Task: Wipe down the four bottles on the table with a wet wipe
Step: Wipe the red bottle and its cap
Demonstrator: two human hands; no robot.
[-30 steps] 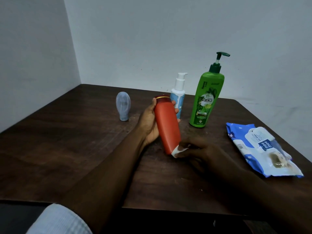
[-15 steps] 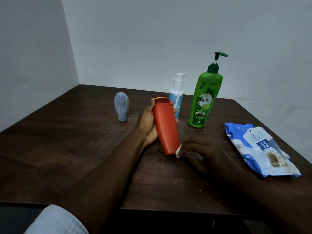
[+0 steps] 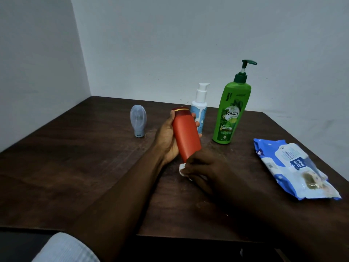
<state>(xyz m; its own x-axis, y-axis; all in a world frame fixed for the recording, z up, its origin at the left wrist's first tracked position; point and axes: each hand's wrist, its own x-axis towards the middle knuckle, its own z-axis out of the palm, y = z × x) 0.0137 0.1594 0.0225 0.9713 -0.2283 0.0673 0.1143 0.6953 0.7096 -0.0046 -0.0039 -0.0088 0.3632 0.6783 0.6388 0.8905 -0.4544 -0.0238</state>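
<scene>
My left hand (image 3: pixel 167 138) grips an orange-red bottle (image 3: pixel 186 134), held tilted with its cap end away from me, above the dark wooden table (image 3: pixel 75 167). My right hand (image 3: pixel 204 167) covers the bottle's near end and pinches a white wet wipe (image 3: pixel 182 169) against it; most of the wipe is hidden under my fingers. Behind the red bottle stands a small white pump bottle (image 3: pixel 200 106) with a blue label. A tall green pump bottle (image 3: pixel 231 112) stands to its right. A small grey-blue squeeze bottle (image 3: pixel 138 121) stands cap-down at the left.
A blue and white wet-wipe pack (image 3: pixel 290 168) lies flat on the table at the right, near the edge. Pale walls meet in a corner behind the table. The table's near edge runs just below my forearms.
My right hand with the wipe has shifted from the right side of the bottle's near end round to cover that end. The bottle stays in my left hand, hardly moved.
</scene>
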